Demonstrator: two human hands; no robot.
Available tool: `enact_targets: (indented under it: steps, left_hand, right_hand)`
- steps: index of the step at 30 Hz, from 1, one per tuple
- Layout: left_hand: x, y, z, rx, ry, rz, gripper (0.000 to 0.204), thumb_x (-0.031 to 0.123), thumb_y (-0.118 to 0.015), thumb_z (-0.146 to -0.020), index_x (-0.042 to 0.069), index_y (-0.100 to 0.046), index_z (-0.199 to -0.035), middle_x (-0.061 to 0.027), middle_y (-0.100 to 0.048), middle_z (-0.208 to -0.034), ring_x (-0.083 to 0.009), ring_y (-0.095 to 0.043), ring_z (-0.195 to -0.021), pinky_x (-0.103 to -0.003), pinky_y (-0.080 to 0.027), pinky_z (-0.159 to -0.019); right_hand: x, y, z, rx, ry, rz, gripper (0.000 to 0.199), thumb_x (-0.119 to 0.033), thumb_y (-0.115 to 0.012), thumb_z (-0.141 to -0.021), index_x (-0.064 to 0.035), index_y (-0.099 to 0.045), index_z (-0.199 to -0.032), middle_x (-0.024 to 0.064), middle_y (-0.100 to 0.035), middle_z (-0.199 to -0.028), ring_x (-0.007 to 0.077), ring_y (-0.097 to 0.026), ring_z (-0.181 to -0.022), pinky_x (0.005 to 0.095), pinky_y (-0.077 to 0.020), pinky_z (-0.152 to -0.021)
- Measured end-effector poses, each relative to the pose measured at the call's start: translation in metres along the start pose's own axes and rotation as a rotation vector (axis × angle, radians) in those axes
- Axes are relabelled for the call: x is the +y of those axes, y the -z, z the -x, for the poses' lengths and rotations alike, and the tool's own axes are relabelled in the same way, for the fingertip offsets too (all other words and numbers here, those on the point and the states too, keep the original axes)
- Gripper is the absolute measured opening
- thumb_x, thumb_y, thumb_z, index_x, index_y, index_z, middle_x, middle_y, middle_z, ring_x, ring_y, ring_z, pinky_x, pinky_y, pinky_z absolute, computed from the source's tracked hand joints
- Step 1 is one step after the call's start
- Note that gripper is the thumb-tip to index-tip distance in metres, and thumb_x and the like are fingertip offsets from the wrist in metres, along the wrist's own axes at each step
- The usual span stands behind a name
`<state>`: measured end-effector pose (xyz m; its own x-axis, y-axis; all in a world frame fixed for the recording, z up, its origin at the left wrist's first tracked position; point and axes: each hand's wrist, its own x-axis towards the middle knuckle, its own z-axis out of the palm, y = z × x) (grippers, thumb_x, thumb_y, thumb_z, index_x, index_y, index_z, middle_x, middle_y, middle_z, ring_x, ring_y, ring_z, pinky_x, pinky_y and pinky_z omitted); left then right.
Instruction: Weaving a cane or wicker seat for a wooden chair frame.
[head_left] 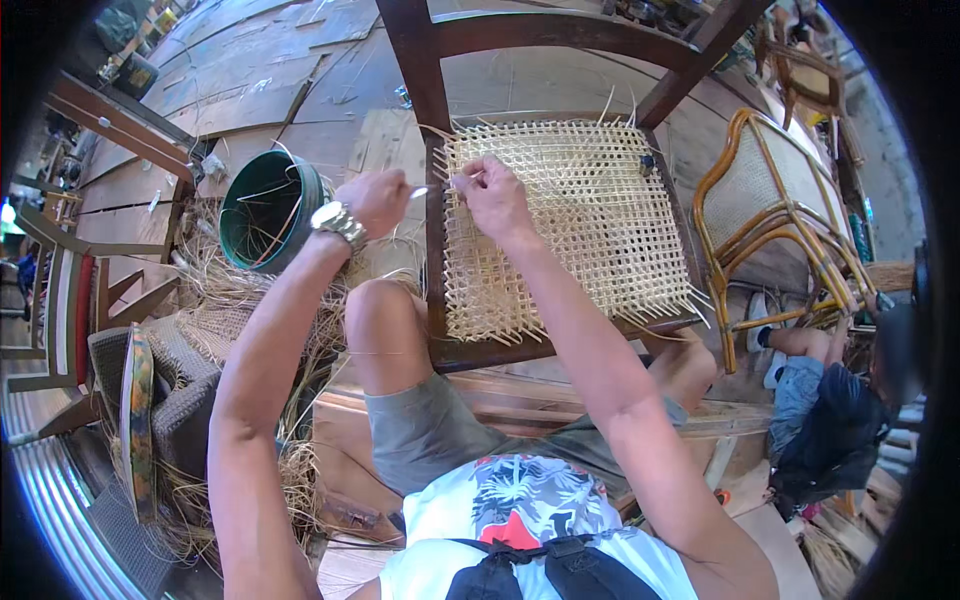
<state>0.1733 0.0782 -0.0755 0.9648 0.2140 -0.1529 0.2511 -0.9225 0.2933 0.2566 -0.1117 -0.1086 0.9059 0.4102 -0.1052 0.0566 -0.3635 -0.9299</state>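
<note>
A dark wooden chair frame (436,285) stands before me, its seat an open weave of pale cane (600,230) with loose strand ends along its edges. My left hand (375,203), with a metal watch at the wrist, is closed just left of the frame. From its fingers a short whitish pointed thing (418,191) sticks out toward the seat. Over the seat's left edge my right hand (494,198) is closed in a pinch; what lies between its fingertips is hidden. A small dark object (648,163) sits at the seat's right edge.
Left of me stands a green bucket (310,205) with cane strands inside, beside heaps of loose strands (225,280). A rattan chair (745,230) is at right, near another seated person (825,410). Wooden boards (250,90) cover the floor beyond.
</note>
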Motion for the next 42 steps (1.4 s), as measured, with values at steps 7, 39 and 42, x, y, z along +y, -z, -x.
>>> enact_targets:
  steps: [7, 39, 42]
  left_hand:
    - [0.042, 0.009, -0.017, -0.011, -0.171, -0.224, 0.024, 0.021, -0.057, -0.085, 0.005, -0.074, -0.090, -0.0211, -0.072, -0.095, -0.0383, -0.071, -0.089, -0.048, -0.057, -0.077]
    - [0.091, 0.018, -0.037, -0.163, -0.119, -0.488, 0.022, 0.019, -0.062, -0.086, 0.009, -0.077, -0.099, -0.0164, -0.075, -0.102, -0.0307, -0.074, -0.095, -0.043, -0.059, -0.079]
    - [0.073, 0.013, -0.040, -0.181, -0.130, -0.450, 0.022, 0.019, -0.062, -0.086, 0.006, -0.077, -0.096, -0.0187, -0.074, -0.100, -0.0331, -0.073, -0.092, -0.045, -0.059, -0.079]
  right_hand:
    - [0.014, -0.001, -0.013, 0.017, 0.265, 0.540, 0.024, -0.023, -0.066, -0.086, 0.0010, -0.070, -0.088, 0.0196, -0.067, -0.088, 0.0302, -0.067, -0.081, 0.0396, -0.0536, -0.080]
    - [0.008, 0.039, -0.031, -0.356, 0.050, 0.586, 0.030, -0.025, -0.065, -0.079, 0.0005, -0.067, -0.063, 0.0165, -0.066, -0.064, 0.0228, -0.064, -0.059, 0.0386, -0.0526, -0.062]
    - [0.011, 0.038, -0.030, -0.310, 0.102, 0.579, 0.029, -0.024, -0.064, -0.080, 0.0019, -0.069, -0.068, 0.0204, -0.068, -0.074, 0.0284, -0.067, -0.068, 0.0412, -0.0547, -0.069]
